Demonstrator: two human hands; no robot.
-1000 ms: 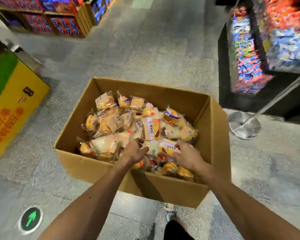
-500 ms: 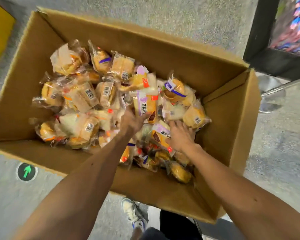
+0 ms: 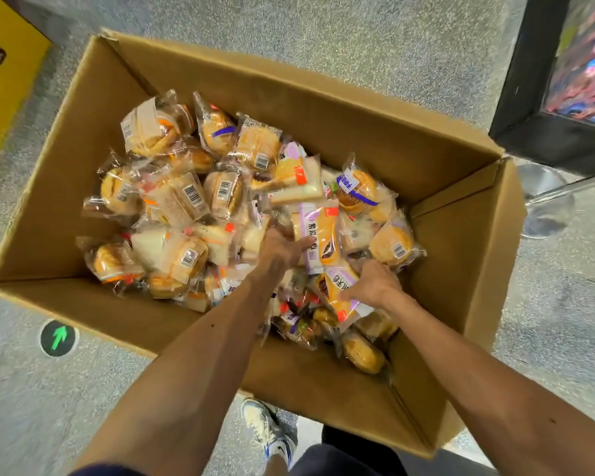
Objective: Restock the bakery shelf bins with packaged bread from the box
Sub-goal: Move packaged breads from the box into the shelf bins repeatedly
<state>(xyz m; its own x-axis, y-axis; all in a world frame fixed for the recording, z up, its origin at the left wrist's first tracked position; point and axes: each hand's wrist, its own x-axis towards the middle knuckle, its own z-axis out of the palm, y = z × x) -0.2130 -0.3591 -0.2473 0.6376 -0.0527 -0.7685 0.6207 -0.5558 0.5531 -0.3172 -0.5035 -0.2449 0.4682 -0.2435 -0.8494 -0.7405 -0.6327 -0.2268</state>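
- A yellow display (image 3: 4,97) stands off the box's left end, and a green arrow sticker (image 3: 58,337) is on the floor by its near-left corner.
- The open cardboard box (image 3: 454,201) sits on the floor, with wrapped bread packets (image 3: 186,197) heaped from its left wall to its right wall.
- The left hand (image 3: 280,247) is mid-box, its fingers curled round the upper purple packet (image 3: 318,231), whose long axis runs from the near wall to the far wall.
- The right hand (image 3: 375,286) is just to the right. Its thumb and curled fingers grip the lower purple packet (image 3: 339,297), which lies diagonally with its red-tagged end towards the near wall.
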